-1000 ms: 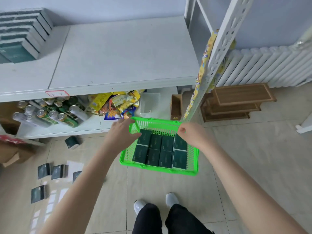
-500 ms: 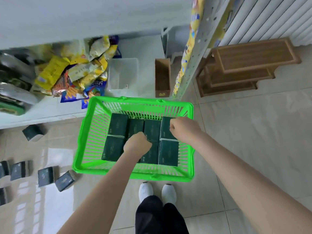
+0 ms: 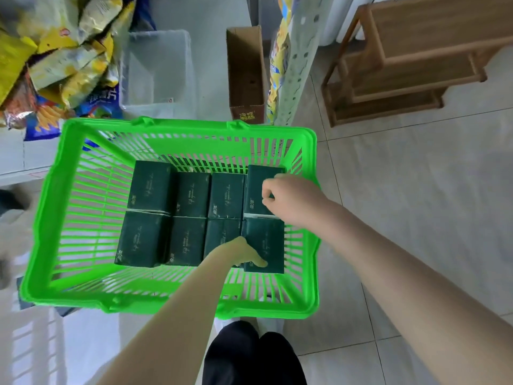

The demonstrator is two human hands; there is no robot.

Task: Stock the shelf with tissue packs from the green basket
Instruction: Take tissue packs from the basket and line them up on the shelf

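— What's the basket like?
— Bright slatted plastic. I see the green basket (image 3: 50,218) on the tiled floor (image 3: 402,190), with eight tissue packs (image 3: 191,198), dark green glossy blocks, in two rows of four on its bottom.
— And the hands?
— The right hand (image 3: 294,201) pinches the far right pack (image 3: 254,190) with curled fingers. The left hand (image 3: 238,251) lays its thumb on the near right pack (image 3: 268,237). Its fingers are hidden, so I can't tell its grip.
— Anything unclear?
— The left edge blurs, and the crinkled snack bags (image 3: 69,59) are cut off.
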